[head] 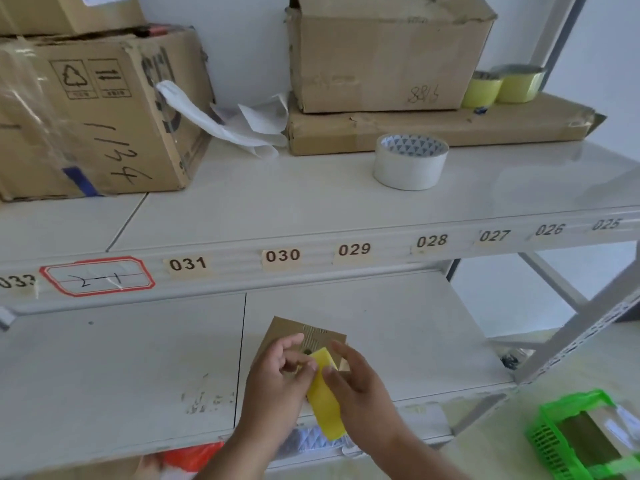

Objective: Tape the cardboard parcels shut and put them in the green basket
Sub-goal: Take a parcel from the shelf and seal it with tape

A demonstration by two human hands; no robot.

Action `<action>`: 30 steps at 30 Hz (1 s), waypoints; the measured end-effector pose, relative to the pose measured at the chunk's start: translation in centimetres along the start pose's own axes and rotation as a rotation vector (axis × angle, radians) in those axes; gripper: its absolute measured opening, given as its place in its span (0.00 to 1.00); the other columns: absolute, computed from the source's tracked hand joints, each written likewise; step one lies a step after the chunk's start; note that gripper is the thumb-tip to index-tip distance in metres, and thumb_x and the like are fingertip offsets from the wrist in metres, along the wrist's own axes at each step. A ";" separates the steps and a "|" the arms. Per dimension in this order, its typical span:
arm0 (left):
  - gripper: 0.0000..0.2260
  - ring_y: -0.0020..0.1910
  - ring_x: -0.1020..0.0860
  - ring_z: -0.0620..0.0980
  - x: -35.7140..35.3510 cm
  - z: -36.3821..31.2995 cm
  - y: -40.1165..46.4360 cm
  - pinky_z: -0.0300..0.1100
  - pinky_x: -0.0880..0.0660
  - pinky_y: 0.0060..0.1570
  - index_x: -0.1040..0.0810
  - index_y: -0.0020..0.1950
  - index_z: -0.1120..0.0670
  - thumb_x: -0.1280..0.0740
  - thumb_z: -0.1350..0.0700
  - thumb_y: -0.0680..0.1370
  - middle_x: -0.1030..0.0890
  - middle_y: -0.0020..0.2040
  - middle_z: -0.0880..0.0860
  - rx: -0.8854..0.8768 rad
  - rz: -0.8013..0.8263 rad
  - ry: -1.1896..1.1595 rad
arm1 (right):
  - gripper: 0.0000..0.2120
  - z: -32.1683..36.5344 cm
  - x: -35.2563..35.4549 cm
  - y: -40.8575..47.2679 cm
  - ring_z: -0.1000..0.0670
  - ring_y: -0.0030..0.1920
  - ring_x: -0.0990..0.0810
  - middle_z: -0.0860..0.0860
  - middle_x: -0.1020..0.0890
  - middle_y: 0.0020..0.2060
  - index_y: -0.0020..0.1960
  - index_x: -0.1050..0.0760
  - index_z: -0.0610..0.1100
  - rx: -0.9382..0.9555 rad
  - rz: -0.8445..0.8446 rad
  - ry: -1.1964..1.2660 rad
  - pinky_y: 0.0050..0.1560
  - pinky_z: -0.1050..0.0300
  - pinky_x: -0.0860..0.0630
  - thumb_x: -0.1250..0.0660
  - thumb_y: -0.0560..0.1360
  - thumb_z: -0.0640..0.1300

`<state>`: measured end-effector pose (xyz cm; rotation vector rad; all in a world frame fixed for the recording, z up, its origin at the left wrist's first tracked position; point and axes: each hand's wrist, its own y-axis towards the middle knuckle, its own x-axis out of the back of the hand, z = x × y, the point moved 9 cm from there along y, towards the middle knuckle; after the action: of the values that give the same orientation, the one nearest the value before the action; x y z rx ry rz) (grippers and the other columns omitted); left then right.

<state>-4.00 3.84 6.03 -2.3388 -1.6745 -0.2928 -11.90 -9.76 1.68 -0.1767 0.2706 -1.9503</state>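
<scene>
Lower right of the frame: green slatted plastic basket (550,445) with brown flat cardboard inside. Centre bottom: left hand (277,382) pinching yellow glossy tape strip (325,403) over small brown cardboard parcel (294,332); right hand (360,379) loose-fingered, touching it.

This is a stockroom or small warehouse. Pale metal shelving (311,216) carries a row of numbered location labels (282,255) along its front edge, from 025 up to 031. Worn cardboard boxes (388,53) with handwritten numbers are stacked on it, beside rolls of packing tape (410,161).
</scene>
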 end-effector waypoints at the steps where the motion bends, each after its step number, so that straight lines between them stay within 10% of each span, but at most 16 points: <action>1: 0.16 0.51 0.18 0.44 -0.3 -1.0 0.0 0.36 0.22 0.51 0.20 0.57 0.41 0.24 0.60 0.76 0.15 0.45 0.42 -0.071 0.006 0.084 | 0.16 0.0 0.5 -0.3 0.50 0.39 0.21 0.49 0.16 0.42 0.71 0.28 0.56 0.014 0.006 -0.022 0.43 0.55 0.26 0.34 0.84 0.46; 5: 0.13 0.54 0.21 0.35 -2.6 -4.5 -1.2 0.26 0.28 0.54 0.18 0.57 0.41 0.26 0.58 0.78 0.19 0.47 0.37 -0.306 0.108 0.420 | 0.15 0.0 2.6 -1.4 0.53 0.33 0.29 0.51 0.26 0.33 0.70 0.28 0.56 0.056 0.008 -0.070 0.38 0.57 0.30 0.36 0.85 0.45; 11: 0.13 0.47 0.16 0.44 -2.8 -4.4 -2.7 0.33 0.22 0.46 0.18 0.54 0.45 0.26 0.63 0.77 0.14 0.44 0.45 -0.085 0.010 0.094 | 0.19 0.2 2.6 -3.4 0.43 0.45 0.17 0.40 0.17 0.44 0.67 0.29 0.71 0.047 0.094 -0.010 0.53 0.47 0.19 0.33 0.77 0.64; 20: 0.11 0.48 0.16 0.47 -2.9 -4.2 -3.5 0.53 0.19 0.57 0.17 0.49 0.43 0.24 0.60 0.76 0.14 0.45 0.48 -0.070 -0.051 -0.050 | 0.06 1.9 3.4 -4.8 0.49 0.46 0.14 0.38 0.15 0.47 0.53 0.20 0.50 0.017 0.190 0.157 0.49 0.44 0.18 0.36 0.86 0.44; 26: 0.22 0.60 0.23 0.31 -2.0 -5.9 -3.9 0.38 0.21 0.53 0.32 0.72 0.33 0.31 0.46 0.80 0.26 0.63 0.31 -0.288 -0.046 0.331 | 0.07 1.0 3.3 -4.8 0.44 0.37 0.18 0.33 0.16 0.47 0.51 0.22 0.45 -0.098 0.163 0.304 0.38 0.51 0.22 0.36 0.85 0.45; 30: 0.05 0.45 0.22 0.40 -1.2 -9.2 -7.2 0.42 0.22 0.40 0.22 0.53 0.46 0.35 0.46 0.81 0.24 0.48 0.39 -0.635 -0.228 0.548 | 0.07 0.7 3.6 -4.1 0.43 0.37 0.20 0.38 0.15 0.42 0.52 0.22 0.46 -0.108 0.142 0.290 0.39 0.50 0.21 0.36 0.85 0.46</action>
<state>-11.32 2.12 14.97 -2.1141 -1.7063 -1.5470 -16.75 -11.60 3.42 0.0560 0.5644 -1.8186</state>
